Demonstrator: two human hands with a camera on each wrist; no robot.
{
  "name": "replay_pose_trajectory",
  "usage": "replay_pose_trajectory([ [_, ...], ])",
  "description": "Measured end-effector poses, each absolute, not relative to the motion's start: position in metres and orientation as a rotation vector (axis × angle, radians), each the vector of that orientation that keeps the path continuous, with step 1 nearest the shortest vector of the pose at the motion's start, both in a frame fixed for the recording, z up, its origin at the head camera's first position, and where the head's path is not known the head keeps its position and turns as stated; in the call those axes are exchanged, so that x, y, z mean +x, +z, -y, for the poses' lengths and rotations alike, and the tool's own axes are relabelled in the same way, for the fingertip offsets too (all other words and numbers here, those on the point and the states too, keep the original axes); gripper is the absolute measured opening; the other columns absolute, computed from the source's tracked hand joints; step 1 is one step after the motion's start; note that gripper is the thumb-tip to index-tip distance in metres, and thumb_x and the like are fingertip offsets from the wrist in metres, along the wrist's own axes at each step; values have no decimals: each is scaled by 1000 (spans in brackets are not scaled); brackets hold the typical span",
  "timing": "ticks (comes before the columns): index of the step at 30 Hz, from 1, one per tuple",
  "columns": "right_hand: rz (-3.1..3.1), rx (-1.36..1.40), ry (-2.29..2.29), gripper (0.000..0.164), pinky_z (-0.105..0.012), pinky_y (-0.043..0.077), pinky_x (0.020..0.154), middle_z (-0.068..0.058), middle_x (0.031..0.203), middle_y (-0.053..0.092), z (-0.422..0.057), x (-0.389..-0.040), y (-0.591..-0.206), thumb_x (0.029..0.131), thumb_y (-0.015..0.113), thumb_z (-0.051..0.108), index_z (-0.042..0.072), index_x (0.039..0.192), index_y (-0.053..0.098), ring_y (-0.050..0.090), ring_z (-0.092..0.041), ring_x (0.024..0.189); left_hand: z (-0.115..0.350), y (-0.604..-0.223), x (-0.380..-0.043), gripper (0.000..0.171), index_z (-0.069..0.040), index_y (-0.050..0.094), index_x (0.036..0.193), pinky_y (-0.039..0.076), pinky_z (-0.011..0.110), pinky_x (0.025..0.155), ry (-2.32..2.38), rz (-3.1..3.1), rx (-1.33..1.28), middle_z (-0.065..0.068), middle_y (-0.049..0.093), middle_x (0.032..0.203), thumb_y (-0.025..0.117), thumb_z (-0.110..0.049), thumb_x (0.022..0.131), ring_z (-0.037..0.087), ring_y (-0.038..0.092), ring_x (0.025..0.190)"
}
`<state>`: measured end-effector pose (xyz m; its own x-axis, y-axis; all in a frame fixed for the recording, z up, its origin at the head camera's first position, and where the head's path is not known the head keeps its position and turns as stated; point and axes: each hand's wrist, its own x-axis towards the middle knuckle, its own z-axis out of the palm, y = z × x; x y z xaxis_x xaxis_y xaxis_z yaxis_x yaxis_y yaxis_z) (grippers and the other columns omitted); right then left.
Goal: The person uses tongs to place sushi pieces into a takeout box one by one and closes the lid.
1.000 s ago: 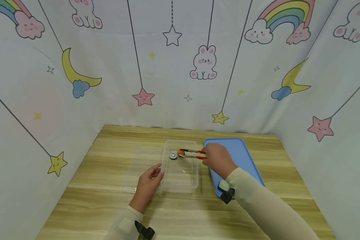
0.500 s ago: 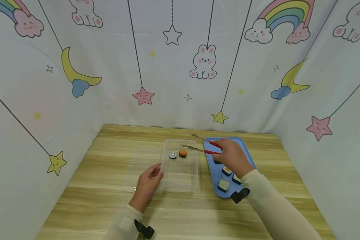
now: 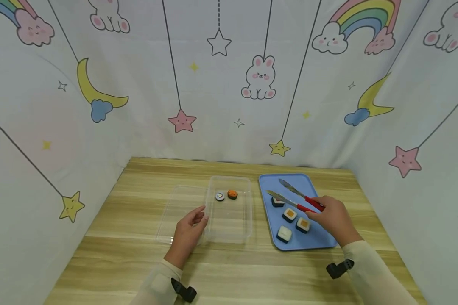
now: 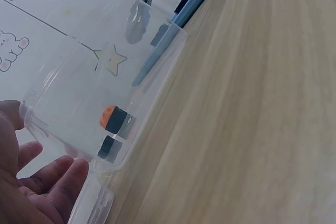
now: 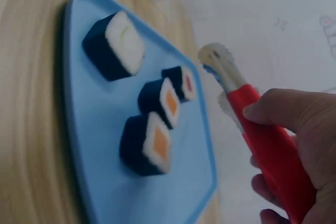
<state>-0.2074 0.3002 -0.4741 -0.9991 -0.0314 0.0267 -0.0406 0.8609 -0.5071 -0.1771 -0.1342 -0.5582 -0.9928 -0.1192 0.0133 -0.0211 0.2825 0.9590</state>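
My right hand grips red-handled metal tongs over the blue tray. The tongs' arms stand apart with nothing between them. On the tray sit several sushi pieces: a plain white-topped one, two with orange centres and one with a red centre, partly behind the tongs in the head view. My left hand rests with relaxed fingers at the left side of a clear plastic box, thumb at its rim. Inside, toward the back, are a round sushi roll and an orange-topped sushi.
A clear lid lies on the wooden table left of the box, partly behind my left hand. Patterned white curtains close off the back and both sides.
The tongs have opened and let go of the orange-topped sushi in the box. My right hand has carried them right, over the tray, uncovering its pieces. My left hand has stayed put.
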Motion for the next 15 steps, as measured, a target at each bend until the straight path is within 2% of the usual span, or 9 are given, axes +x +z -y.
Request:
replay_pose_trajectory([
  [7, 3045, 33, 767, 54, -49, 58, 77, -24, 118, 69, -313, -194, -484, 86, 85, 29, -2, 128, 71, 64, -35, 95, 134, -558, -177, 43, -10, 66, 141, 54, 46, 95, -1821, 2434, 115, 13, 71, 124, 72, -23, 100, 27, 67, 113],
  [15, 3063, 47, 753, 52, -42, 55, 71, -20, 112, 72, -314, -189, -486, 84, 87, 27, -1, 125, 73, 62, -29, 88, 135, -561, -178, 43, -9, 66, 140, 55, 40, 92, -1818, 2424, 100, 13, 72, 122, 72, -23, 99, 26, 67, 110],
])
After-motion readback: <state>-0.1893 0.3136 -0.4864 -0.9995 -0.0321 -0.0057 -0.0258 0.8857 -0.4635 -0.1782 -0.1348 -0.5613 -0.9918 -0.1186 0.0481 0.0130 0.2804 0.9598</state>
